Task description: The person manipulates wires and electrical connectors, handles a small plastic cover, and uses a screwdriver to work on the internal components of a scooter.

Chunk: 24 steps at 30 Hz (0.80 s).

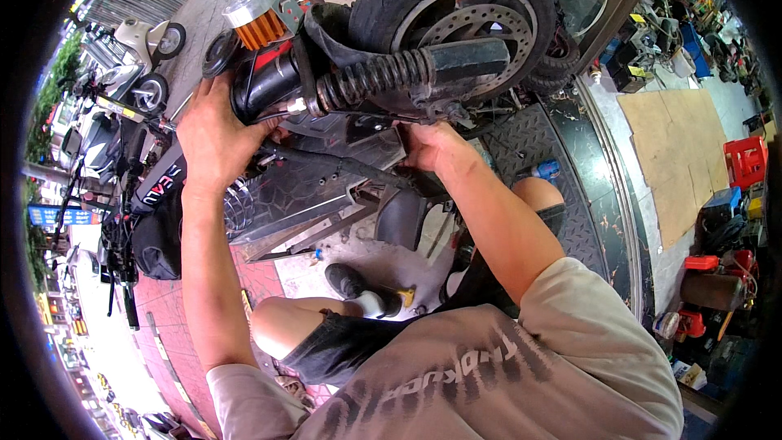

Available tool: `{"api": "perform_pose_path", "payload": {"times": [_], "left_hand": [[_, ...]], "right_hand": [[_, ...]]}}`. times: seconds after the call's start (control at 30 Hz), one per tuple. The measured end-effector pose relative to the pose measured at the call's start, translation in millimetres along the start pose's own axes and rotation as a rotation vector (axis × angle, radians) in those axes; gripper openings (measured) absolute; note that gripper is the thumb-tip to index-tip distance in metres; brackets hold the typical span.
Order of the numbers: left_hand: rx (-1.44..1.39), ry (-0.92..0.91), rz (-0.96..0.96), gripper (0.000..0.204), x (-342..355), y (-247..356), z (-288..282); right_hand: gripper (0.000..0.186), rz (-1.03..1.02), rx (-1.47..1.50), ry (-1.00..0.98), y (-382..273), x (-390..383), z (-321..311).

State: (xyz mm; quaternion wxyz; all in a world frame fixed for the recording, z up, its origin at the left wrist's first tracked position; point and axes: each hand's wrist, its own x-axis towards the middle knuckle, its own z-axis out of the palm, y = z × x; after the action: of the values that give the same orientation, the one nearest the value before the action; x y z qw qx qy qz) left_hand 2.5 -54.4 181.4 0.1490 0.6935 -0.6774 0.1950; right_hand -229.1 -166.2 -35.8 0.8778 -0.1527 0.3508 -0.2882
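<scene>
An electric scooter lies on its side before me, its wheel (456, 20) with a brake disc (489, 24) at the top. A coil spring shock absorber (375, 77) runs beside a thick black tube (269, 85). My left hand (213, 134) is closed around the black frame at the tube's lower left end, thumb and fingers spanning it. My right hand (433, 147) has curled fingers at the end of the dark deck panel (326, 171), below the shock; its fingertips are partly hidden. A black sleeved cable (342, 165) crosses the panel between both hands.
A round silver and orange part (257, 15) sits above my left hand. Beneath the scooter are a yellow-handled tool (406, 297) and my shoe (346, 281). Cardboard (664, 159) and a red plastic case (745, 161) lie to the right. Parked scooters (147, 49) stand at the left.
</scene>
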Motion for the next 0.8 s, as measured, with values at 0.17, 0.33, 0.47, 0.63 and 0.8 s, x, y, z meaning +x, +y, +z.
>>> {"api": "perform_pose_path", "payload": {"times": [0.17,0.33,0.47,0.63,0.8], "left_hand": [[0.011,0.018,0.007,0.079,-0.1,0.0,0.2],[0.009,0.016,-0.002,0.080,-0.1,1.7,-0.5],[0.004,0.020,-0.002,0.080,-1.1,2.7,-1.2],[-0.013,0.013,0.006,0.080,-0.9,4.0,-3.2],[0.000,0.026,0.027,0.081,-0.5,3.6,-3.0]], "right_hand": [[0.024,-0.038,0.070,-0.064,6.1,12.8,-3.4],[0.024,-0.109,0.150,-0.006,12.1,5.4,0.8],[0.024,-0.118,0.123,-0.002,13.7,5.6,3.8],[0.021,-0.146,0.106,0.014,19.0,16.3,-2.8],[0.022,-0.171,0.042,0.021,23.4,26.4,-9.5]]}}
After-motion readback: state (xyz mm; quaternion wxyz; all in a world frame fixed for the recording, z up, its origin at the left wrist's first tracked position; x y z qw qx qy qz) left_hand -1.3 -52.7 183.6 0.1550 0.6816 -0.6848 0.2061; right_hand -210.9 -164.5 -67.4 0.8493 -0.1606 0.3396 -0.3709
